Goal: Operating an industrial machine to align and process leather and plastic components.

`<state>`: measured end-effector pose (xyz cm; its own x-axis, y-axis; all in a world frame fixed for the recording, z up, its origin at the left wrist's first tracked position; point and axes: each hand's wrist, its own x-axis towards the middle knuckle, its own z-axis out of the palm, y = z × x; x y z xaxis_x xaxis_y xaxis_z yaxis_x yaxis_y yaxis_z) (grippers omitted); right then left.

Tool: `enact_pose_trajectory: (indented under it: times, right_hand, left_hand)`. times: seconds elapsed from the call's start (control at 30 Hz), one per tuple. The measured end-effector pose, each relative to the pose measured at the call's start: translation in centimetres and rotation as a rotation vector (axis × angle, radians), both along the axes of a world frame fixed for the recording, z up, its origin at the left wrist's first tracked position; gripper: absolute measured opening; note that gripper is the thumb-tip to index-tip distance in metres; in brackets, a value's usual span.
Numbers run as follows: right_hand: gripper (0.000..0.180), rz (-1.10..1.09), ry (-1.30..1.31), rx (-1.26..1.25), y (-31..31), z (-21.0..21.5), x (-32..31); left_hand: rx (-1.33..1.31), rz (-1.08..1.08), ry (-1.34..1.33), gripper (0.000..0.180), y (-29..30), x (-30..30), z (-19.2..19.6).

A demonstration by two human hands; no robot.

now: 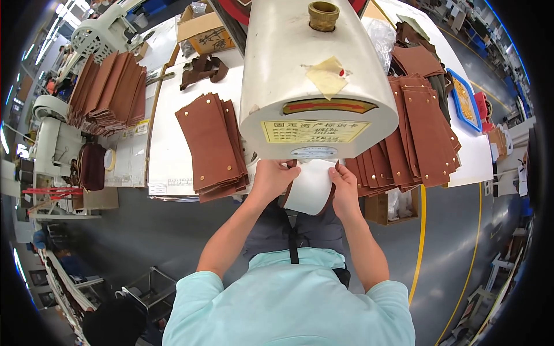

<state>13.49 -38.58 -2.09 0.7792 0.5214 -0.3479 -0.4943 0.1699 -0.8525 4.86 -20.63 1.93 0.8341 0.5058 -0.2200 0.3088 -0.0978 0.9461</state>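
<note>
Just under the front of a large cream machine head [311, 63], both hands hold a curved panel [310, 193], pale on the face toward me and brown along its sides. My left hand [270, 180] pinches its left edge, thumb on top. On the right edge, the fingers of my right hand [345, 187] are closed. The machine hides the panel's far end. A pile of brown leather-like panels [206, 144] with brass-coloured studs lies left of my left hand. Overlapping studded panels [426, 130] spread to the right of my right hand.
A blue tray [478, 122] of small yellowish pieces sits at the far right of the white table [173, 130]. Dark strips [202, 70] and a cardboard box [209, 37] lie behind the left pile. More brown panels [109, 86] stand far left. An open box [378, 209] is below the table.
</note>
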Motion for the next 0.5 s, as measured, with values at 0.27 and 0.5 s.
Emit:
enact_pose_trajectory:
  times: [0.27, 0.5]
  right_hand:
    - [0.023, -0.083, -0.035, -0.012, 0.5, 0.5, 0.1]
    - [0.027, 0.351, -0.185, -0.271, 4.1, 2.8, 2.7]
  left_hand:
    - [-0.065, -0.020, -0.083, 0.026, 1.0, -1.1, -1.0]
    - [-0.056, -0.112, 0.037, 0.035, 2.5, -2.0, 2.0]
